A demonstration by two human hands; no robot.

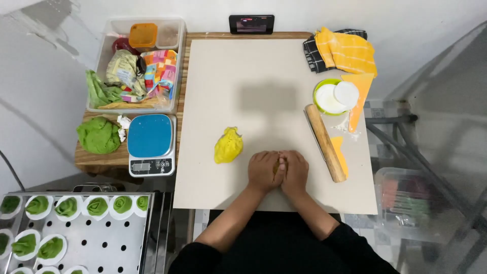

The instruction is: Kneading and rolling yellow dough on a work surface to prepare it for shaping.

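Yellow dough shows as a small piece point(278, 166) pinched between the left hand point(264, 171) and the right hand point(296, 172), both cupped shut around it at six o'clock on the grey mat point(253, 71). Squeezed too hard, I reckon it could smear or stick to the palms. The larger yellow lump point(228, 145) sits bare at nine o'clock, and may dry out. A rolling pin point(325, 142) at three o'clock lies near the mat's edge and might roll off. Far left at eleven o'clock, a clear tub point(178, 66) holds a crumpled pale packet point(122, 68) and a multicoloured chequered packet point(161, 68).
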